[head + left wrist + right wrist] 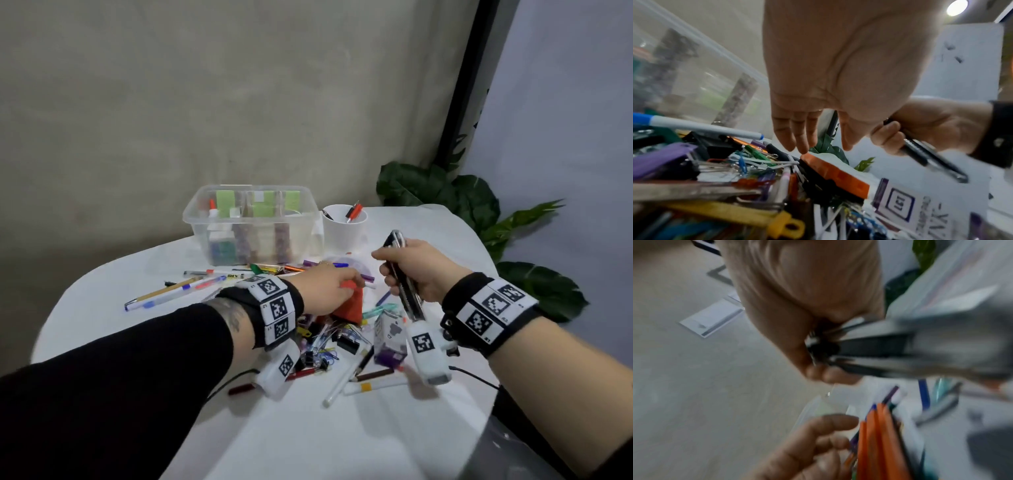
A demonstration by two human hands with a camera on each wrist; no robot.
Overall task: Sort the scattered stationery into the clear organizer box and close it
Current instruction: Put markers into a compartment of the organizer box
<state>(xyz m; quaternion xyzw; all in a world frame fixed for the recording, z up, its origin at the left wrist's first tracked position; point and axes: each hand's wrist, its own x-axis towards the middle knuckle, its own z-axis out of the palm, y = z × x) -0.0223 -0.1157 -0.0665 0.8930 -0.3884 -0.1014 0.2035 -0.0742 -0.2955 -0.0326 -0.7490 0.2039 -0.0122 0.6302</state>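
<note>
The clear organizer box [251, 224] stands lidless at the far side of the white tabletop [274, 438], holding glue bottles and green pads. Right of it, a white cup [344, 228] holds pens. The right hand [416, 270] grips a black utility knife [404, 284]. The left hand [325, 284], fingers relaxed, touches an orange block [351, 308] atop the scattered stationery [329, 342].

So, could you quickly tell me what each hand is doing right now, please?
Left hand: open, fingers straight, reaching onto the orange box.
Right hand: closed around a black utility knife.
</note>
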